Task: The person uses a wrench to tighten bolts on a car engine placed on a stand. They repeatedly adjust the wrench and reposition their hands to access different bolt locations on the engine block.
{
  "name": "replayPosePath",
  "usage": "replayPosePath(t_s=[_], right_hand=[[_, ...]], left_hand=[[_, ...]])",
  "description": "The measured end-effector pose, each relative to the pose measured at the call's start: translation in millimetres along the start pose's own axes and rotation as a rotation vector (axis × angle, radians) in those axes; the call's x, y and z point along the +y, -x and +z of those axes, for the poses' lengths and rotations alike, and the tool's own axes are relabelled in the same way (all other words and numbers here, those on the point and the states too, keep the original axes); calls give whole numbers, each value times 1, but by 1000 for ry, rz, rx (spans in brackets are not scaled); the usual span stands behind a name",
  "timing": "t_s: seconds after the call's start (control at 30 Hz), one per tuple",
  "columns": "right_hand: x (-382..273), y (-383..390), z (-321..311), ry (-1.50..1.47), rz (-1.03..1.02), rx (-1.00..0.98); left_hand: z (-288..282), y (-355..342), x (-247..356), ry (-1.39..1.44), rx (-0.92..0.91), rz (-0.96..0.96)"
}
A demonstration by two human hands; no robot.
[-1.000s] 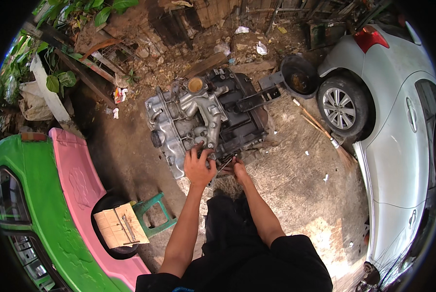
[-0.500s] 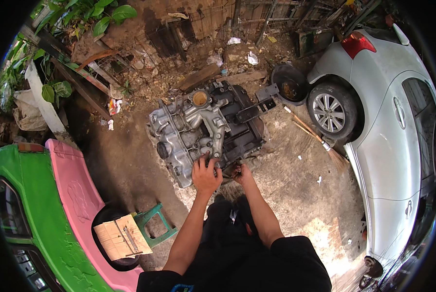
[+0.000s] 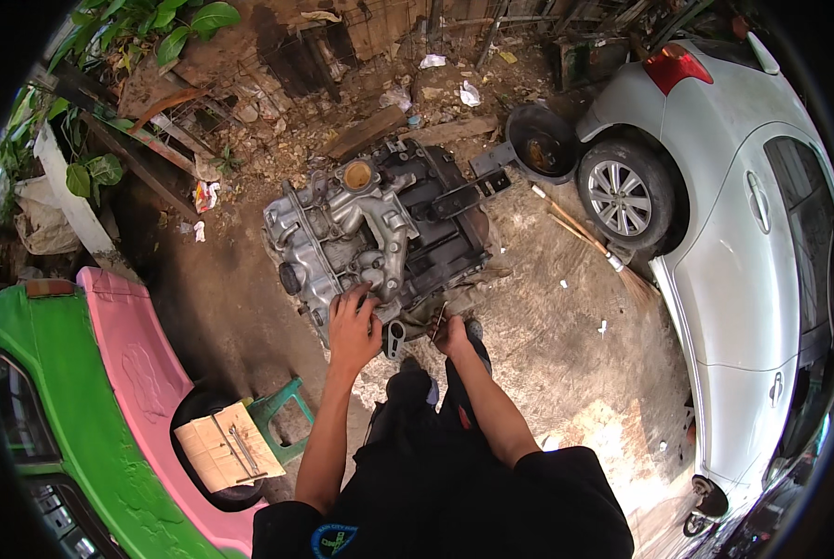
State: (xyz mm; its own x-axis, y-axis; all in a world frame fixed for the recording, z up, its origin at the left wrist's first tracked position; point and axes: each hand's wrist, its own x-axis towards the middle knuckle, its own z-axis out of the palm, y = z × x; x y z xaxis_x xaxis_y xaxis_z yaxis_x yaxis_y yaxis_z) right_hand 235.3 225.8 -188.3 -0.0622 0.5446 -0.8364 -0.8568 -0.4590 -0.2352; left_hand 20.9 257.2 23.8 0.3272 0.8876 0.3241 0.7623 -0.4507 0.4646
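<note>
A car engine point(image 3: 342, 233) lies on the ground ahead of me, with a silver cover on its left side and dark metal on its right. My left hand point(image 3: 353, 326) rests on its near edge, fingers spread and bent over the metal. Just right of those fingers, a grey metal flange with an oval opening point(image 3: 394, 337) sticks out toward me. My right hand point(image 3: 452, 335) is at the engine's near right corner, fingers pinched on a thin, narrow piece whose kind I cannot make out.
A silver car point(image 3: 743, 233) stands at the right, a green and pink vehicle point(image 3: 137, 373) at the left. Wrenches point(image 3: 243, 447) lie on cardboard beside a green stool point(image 3: 286, 419). A black basin point(image 3: 540, 140) and a broom point(image 3: 622, 270) are at the far right of the engine.
The view has shifted, so the engine sits further left in it. My hands have drawn slightly apart, and the flange now shows between them. A thin piece now shows in my right fingers.
</note>
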Motion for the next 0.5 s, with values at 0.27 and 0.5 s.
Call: replayPosePath(t_s=[0.27,0.5], right_hand=[[48,-36,12,-65,-168,81],[62,-42,21,-96,-299,17]], left_hand=[[-1,-6,-10,-78,46,-49],[-1,-7,-10,-21,130,-35]])
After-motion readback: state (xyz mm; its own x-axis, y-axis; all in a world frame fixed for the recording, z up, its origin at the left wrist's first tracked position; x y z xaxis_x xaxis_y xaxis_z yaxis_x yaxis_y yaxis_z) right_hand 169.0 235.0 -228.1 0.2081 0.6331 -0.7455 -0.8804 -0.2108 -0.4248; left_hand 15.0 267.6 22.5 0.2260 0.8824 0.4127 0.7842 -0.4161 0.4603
